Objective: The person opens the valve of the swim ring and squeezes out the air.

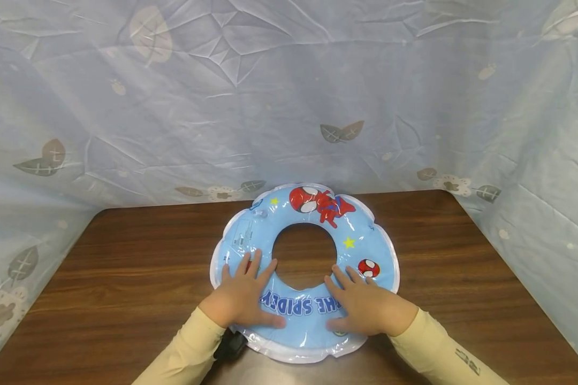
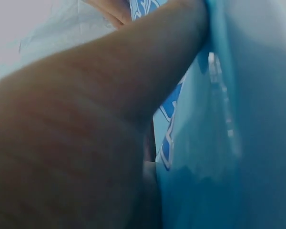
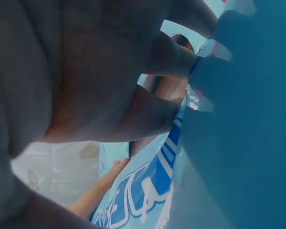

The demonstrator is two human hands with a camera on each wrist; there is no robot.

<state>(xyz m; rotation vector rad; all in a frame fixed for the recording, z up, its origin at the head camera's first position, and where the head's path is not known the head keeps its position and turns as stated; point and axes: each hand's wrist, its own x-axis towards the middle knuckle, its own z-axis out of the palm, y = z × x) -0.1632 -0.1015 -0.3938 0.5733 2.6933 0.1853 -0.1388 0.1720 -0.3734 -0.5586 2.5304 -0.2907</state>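
A light blue inflatable swim ring [image 1: 308, 329] with a white scalloped edge lies flat on the wooden table. Red cartoon spider figures, yellow stars and blue lettering are printed on it, the lettering upside down in the head view. My left hand [image 1: 243, 297] rests with spread fingers on the ring's near left part, its thumb beside the lettering. On the near right part my right hand [image 1: 368, 305] lies the same way, covering some of the print. Up close, the left wrist view shows the left hand [image 2: 100, 105] against the blue vinyl, and the right wrist view the right hand [image 3: 100, 86].
The brown wooden table [image 1: 139, 278] reaches back to a pale curtain [image 1: 279, 107] with leaf prints, which also hangs along both sides. A black object [image 1: 230, 345] sits by the left wrist, partly under the ring's edge. A clear valve [image 1: 260, 213] shows on the ring's upper left.
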